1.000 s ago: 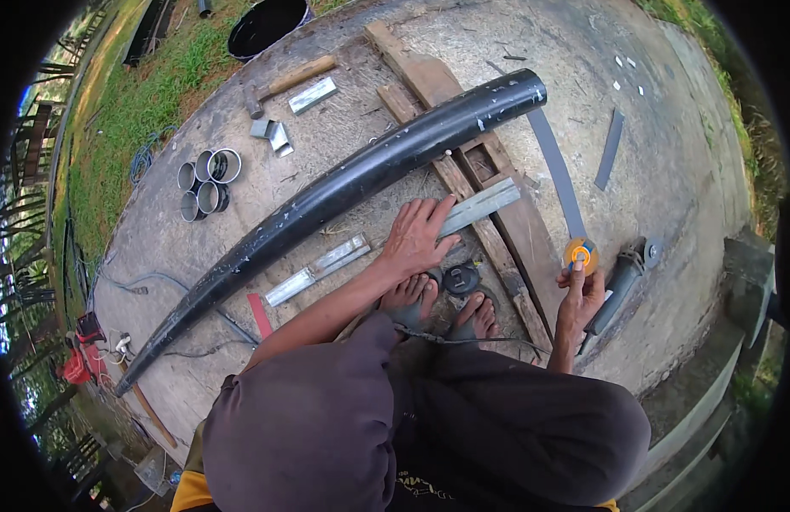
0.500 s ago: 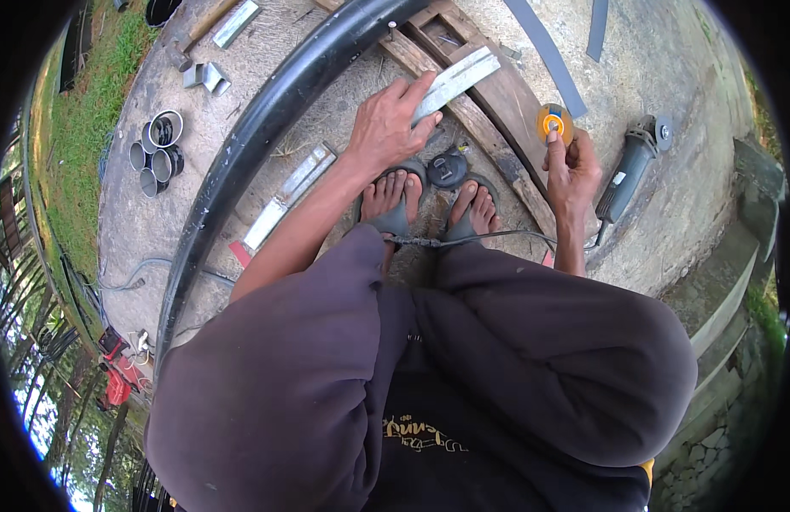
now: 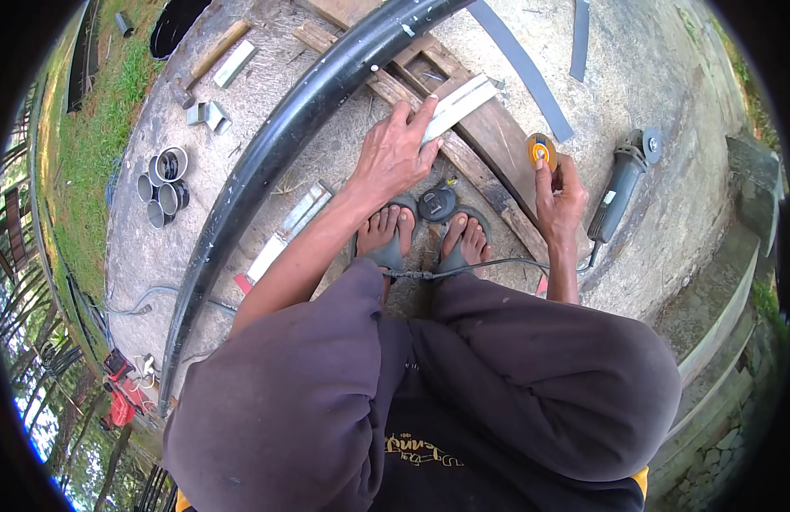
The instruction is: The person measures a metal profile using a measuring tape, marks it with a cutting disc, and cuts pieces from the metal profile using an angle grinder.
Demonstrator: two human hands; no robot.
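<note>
I squat on a concrete slab with my feet in sandals. My left hand (image 3: 396, 154) presses flat on the near end of a pale grey metal strip (image 3: 460, 102) that lies across a wooden plank (image 3: 497, 145). My right hand (image 3: 559, 192) holds a small orange round tape measure (image 3: 541, 151) upright on the plank's right side. A long black curved pipe (image 3: 267, 162) runs diagonally just left of my left hand. A black disc-shaped object (image 3: 437, 203) lies between my hands, by my toes.
An angle grinder (image 3: 621, 179) lies to the right, its cable running under my feet. Another metal strip (image 3: 291, 226) lies left of my feet. Short grey pipe rings (image 3: 163, 186) sit far left. A grey flat bar (image 3: 523, 68) lies beyond the plank. Grass borders the slab.
The view has tilted down and closer. My left hand stays on the metal strip; my right hand keeps the orange tape measure at the plank.
</note>
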